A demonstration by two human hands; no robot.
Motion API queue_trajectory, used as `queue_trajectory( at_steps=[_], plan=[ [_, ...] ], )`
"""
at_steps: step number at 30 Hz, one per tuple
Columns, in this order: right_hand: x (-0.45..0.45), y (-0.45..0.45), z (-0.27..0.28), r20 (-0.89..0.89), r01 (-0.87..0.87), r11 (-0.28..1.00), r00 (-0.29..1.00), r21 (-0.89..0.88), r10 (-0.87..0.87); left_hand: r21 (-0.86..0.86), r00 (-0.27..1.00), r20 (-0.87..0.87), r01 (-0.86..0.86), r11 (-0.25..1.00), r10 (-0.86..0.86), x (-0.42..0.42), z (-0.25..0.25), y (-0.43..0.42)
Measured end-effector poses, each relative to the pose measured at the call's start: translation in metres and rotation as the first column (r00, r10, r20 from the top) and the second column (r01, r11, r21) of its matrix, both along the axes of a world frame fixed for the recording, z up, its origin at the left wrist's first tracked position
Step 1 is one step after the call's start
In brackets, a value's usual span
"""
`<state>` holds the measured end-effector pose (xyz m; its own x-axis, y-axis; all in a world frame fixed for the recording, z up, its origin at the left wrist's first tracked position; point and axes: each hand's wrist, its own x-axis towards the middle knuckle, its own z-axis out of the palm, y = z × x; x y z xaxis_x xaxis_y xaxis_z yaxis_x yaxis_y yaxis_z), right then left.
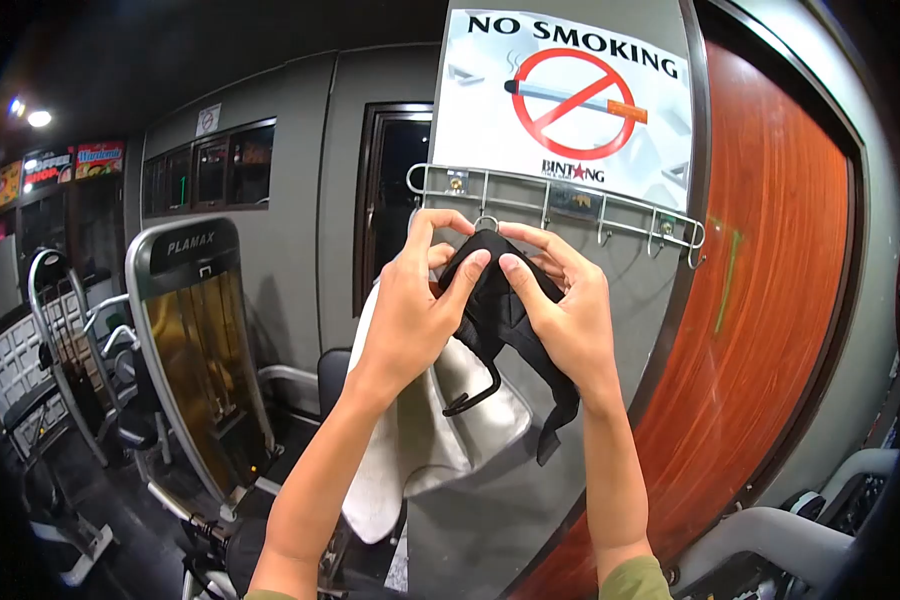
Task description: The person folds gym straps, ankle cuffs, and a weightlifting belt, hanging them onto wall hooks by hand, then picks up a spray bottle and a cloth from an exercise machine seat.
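Observation:
Both hands pinch a black cloth item with hanging straps just below the metal hook rack on the wall. My left hand grips its left side, thumb pressed on the front and index finger bent up to the top. On the other side, my right hand holds it the same way. A rounded metal hook shows right at the cloth's top edge; whether the cloth is over it I cannot tell. One strap curls at lower left, another dangles at right. Behind hangs a white towel.
A no-smoking sign is fixed above the rack. To the right stands a reddish wooden door. Gym machines, one a tall weight-stack machine, fill the left side. A grey padded bar juts in at lower right.

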<state>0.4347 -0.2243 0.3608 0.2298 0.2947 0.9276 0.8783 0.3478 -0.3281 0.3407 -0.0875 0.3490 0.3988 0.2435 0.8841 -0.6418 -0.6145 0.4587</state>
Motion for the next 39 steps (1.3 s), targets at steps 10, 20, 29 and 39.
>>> queue_trajectory(
  at_steps=[10,20,29,39],
  plan=[
    [0.014,0.021,0.016,0.053,0.239,0.971,0.970,-0.004,-0.238,0.017,0.999,0.001,0.042,0.999,-0.042,0.039,0.015,0.032],
    [0.031,0.027,0.002,0.064,0.290,0.957,0.955,0.026,-0.291,0.059,0.994,0.031,0.100,0.993,-0.102,0.051,0.007,0.038],
    [0.029,0.021,-0.006,0.050,0.272,0.960,0.962,-0.064,-0.269,-0.090,0.945,-0.205,0.242,0.966,-0.255,0.030,0.003,0.035],
    [0.010,0.017,-0.042,0.242,0.492,0.869,0.838,0.051,-0.488,0.050,0.991,-0.129,0.039,0.998,-0.032,0.020,-0.021,0.033]
  ],
)
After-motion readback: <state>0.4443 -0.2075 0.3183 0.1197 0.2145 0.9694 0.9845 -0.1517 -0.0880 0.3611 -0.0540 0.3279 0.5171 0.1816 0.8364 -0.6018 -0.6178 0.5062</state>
